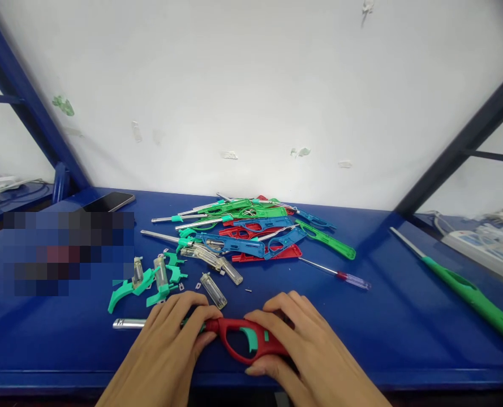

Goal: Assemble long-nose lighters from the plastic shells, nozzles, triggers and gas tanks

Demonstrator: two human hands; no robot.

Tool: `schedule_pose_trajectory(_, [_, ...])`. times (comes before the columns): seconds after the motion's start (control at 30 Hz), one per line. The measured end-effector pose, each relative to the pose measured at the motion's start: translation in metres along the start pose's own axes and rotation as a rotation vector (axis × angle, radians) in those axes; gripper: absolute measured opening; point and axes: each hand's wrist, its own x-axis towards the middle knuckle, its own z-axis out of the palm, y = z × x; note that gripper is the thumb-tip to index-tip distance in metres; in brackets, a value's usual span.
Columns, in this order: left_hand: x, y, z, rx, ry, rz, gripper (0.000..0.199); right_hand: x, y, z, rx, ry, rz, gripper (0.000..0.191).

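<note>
A red gas lighter with a green trigger lies across the front of the blue table, its metal tube pointing left. My left hand is closed around its neck, where the tube meets the red body. Fingers and thumb of my right hand grip the handle end, hiding much of it. Just beyond my left hand are clear fuel tanks, green triggers and small metal pieces. A screwdriver with a clear purple handle lies beyond my right hand.
Farther back is a pile of red, green and blue lighter shells with metal tubes. A whole green lighter lies at the right. At the back left rests a phone, near a blurred-out patch. A white wall stands behind the table.
</note>
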Motion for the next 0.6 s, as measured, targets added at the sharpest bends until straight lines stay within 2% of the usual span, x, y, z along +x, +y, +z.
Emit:
schedule_pose_trajectory(0.13, [0.0035, 0.0026, -0.0044, -0.030, -0.051, -0.012, 0.032, 0.0012, 0.0006, -0.0011, 0.034, -0.050, 0.014, 0.041])
schedule_pose_trajectory(0.4, [-0.0009, 0.0032, 0.0007, -0.097, -0.127, -0.082, 0.027, 0.0035, -0.0041, -0.0073, 0.125, -0.168, 0.111, 0.031])
schedule_pose_trajectory(0.6, [-0.0038, 0.0040, 0.0022, -0.141, -0.153, -0.133, 0.021, -0.0026, -0.0001, -0.0091, 0.267, -0.082, 0.155, 0.031])
